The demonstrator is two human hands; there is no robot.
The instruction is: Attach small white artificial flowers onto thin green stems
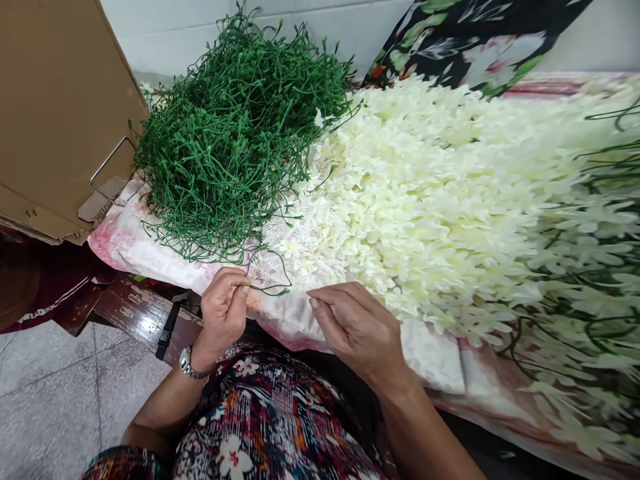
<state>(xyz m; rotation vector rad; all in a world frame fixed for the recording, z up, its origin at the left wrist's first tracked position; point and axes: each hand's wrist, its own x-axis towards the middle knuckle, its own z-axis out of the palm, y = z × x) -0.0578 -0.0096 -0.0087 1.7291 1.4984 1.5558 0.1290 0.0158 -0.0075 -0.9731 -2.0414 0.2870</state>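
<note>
Fingers (pixel 239 288) of left hand (pixel 224 313) pinch a green stem (pixel 270 291).

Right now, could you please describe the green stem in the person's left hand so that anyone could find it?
Start at the big tangled green stem pile. Just below its near edge, the left hand pinches one thin green stem; unlike the heaped ones, it lies alone on the cloth.

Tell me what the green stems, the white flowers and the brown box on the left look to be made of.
Green stems: probably moulded plastic, matte, uniform in colour and wire-thin; the left hand pinches one. White flowers: likely plastic or fabric, cream, with identical repeated petals; which one is unclear. Brown box: corrugated cardboard, dull, with raw cut edges and flaps. The right hand rests on the floral cloth.
</note>
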